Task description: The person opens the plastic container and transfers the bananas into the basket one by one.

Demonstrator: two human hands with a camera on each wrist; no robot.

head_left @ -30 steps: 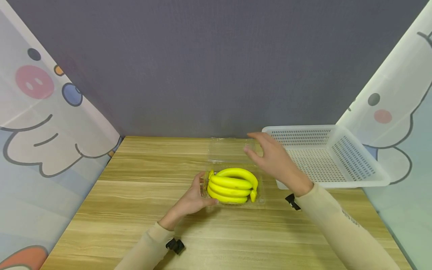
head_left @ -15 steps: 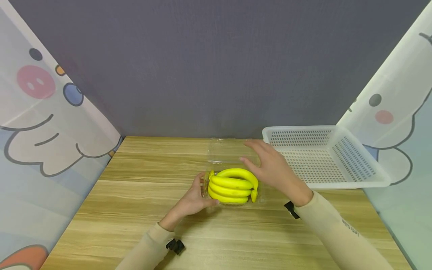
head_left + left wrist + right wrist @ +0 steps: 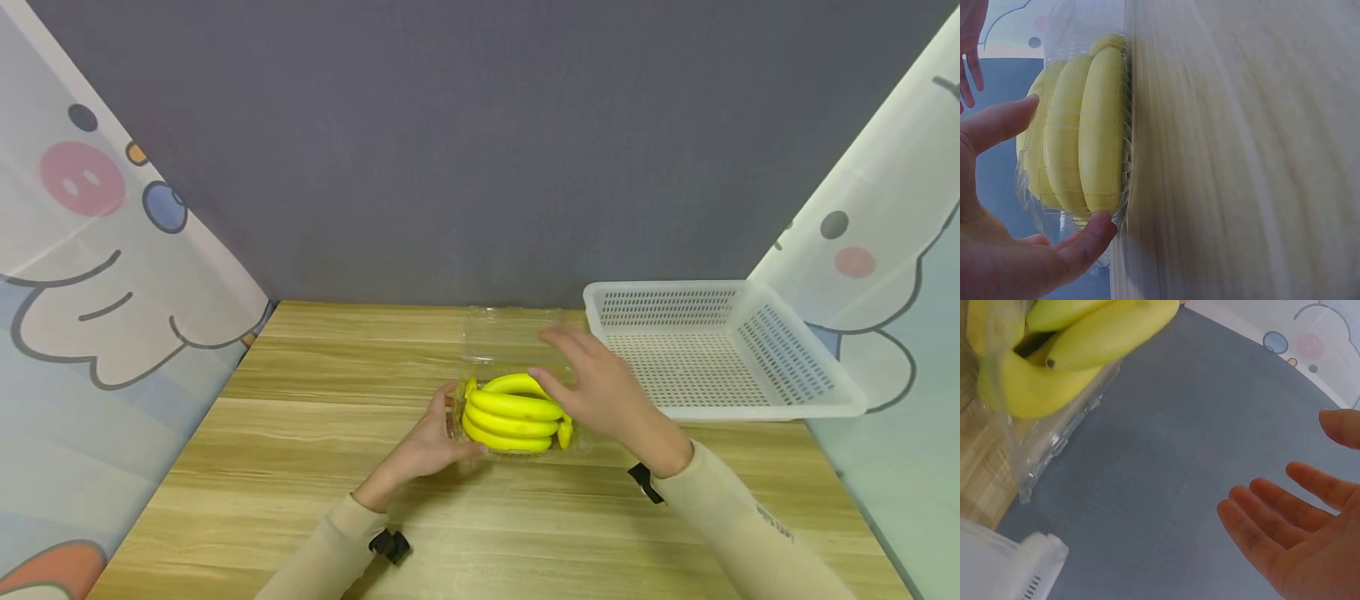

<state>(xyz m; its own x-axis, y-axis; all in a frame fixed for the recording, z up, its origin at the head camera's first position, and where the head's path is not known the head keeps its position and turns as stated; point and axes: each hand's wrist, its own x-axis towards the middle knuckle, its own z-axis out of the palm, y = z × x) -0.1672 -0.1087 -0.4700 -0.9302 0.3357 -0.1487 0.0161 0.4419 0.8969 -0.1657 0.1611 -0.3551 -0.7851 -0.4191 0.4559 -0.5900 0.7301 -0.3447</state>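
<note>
Yellow bananas [image 3: 510,421] lie together in a clear plastic clamshell box [image 3: 517,362] on the table, its lid [image 3: 501,333] folded back flat behind them. My left hand [image 3: 426,440] holds the box's left end, thumb at the front side and fingers round the back. In the left wrist view, that hand's thumb and a fingertip rest against the clear wall beside the bananas [image 3: 1075,134]. My right hand [image 3: 600,385] hovers over the box's right part, fingers spread and holding nothing. In the right wrist view its fingers stand apart from the bananas [image 3: 1110,337].
A white perforated plastic basket [image 3: 806,367] stands to the right of the box, behind my right forearm. The wooden table [image 3: 322,400] meets a grey wall [image 3: 480,158] at the back. Cartoon-printed panels [image 3: 97,242] rise on both sides.
My right hand has moved left and toward me, from beside the lid to above the right part of the bananas. My left hand and the box have stayed almost still.
</note>
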